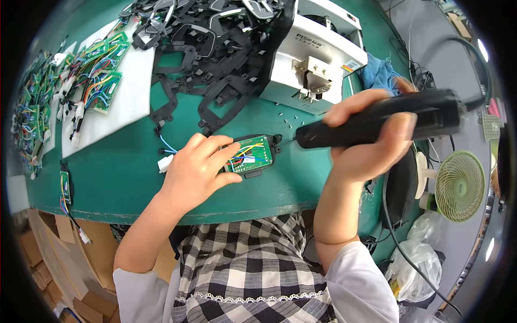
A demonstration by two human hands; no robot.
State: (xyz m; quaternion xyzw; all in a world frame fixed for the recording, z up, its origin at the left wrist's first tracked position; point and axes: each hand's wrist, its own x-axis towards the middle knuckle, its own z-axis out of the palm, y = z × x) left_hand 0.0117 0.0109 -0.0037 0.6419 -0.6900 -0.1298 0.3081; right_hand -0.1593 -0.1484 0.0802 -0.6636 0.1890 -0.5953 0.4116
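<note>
In my right hand (369, 134) is a black electric screwdriver (431, 116), held almost level with its thin bit pointing left. The bit's tip comes close to the right end of a black plastic frame (272, 141); whether they touch I cannot tell. A green circuit board (257, 153) with coloured wires lies in this frame on the table. My left hand (196, 167) holds the left end of the board and frame between thumb and fingers, hiding that end. Blue and black wires with a white connector (165, 163) stick out beside the left hand.
Behind the board stands a white screw feeder (307, 46), with loose screws (288, 119) before it. Black plastic frames (226, 70) pile at the back. Wired boards (105, 89) lie on white foam (137, 89) at left; another board (65, 185) lies near the left edge. A fan (459, 185) stands right.
</note>
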